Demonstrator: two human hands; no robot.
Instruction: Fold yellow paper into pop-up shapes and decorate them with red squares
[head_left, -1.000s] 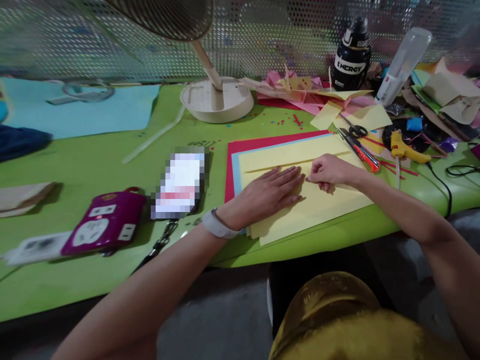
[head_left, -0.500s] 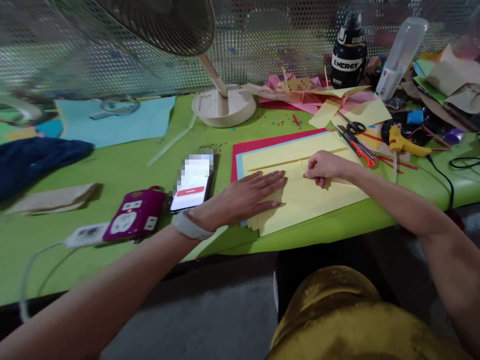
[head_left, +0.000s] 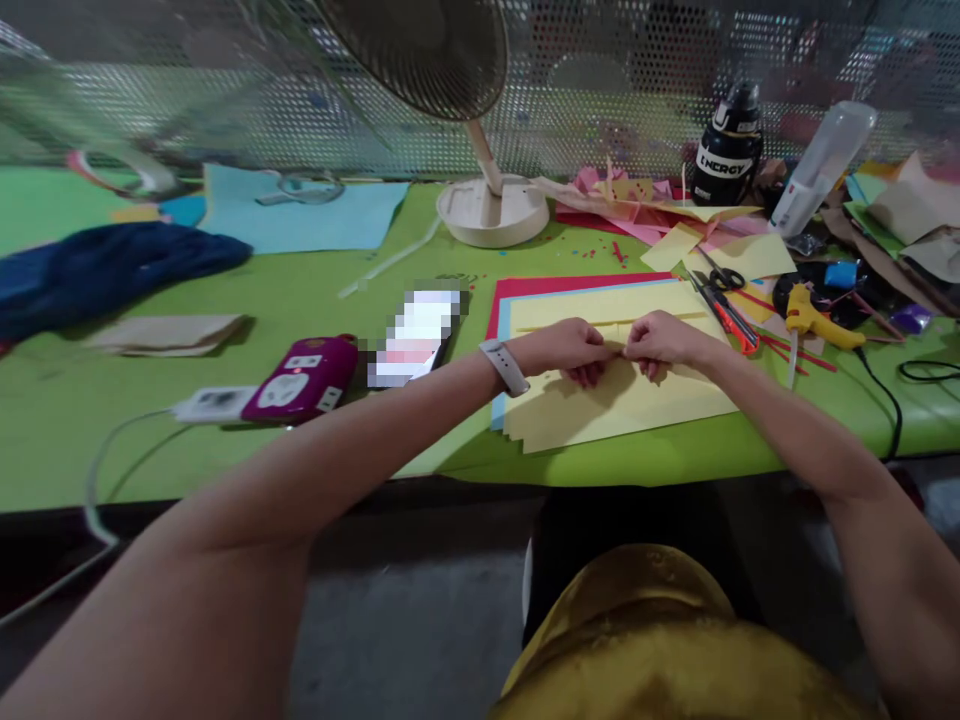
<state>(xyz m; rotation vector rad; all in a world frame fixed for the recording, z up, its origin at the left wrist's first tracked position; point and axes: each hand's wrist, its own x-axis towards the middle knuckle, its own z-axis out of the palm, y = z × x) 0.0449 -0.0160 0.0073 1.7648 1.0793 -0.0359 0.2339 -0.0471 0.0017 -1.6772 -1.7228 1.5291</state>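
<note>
My left hand (head_left: 583,348) and my right hand (head_left: 660,342) meet over a stack of yellow paper (head_left: 592,415). Each is closed in a pinch, with the fingertips nearly touching. Between them they grip a small folded part of the yellow paper; its exact shape is mostly hidden by the fingers. A narrow raised fold (head_left: 682,321) runs across the sheet just behind my hands. Under the yellow paper, the edges of a light blue sheet (head_left: 505,322) and a red sheet (head_left: 517,290) show. A pale band circles my left wrist.
Right of the paper lie an orange cutter (head_left: 739,330), black scissors (head_left: 721,275) and a yellow glue gun (head_left: 814,315). A phone (head_left: 416,335) and a purple power block (head_left: 304,378) are on the left. Behind stand a fan (head_left: 491,222) and a black bottle (head_left: 726,150).
My left hand has lifted from lying flat on the yellow paper, moved right and closed in a pinch beside my right hand. The view has shifted slightly left.
</note>
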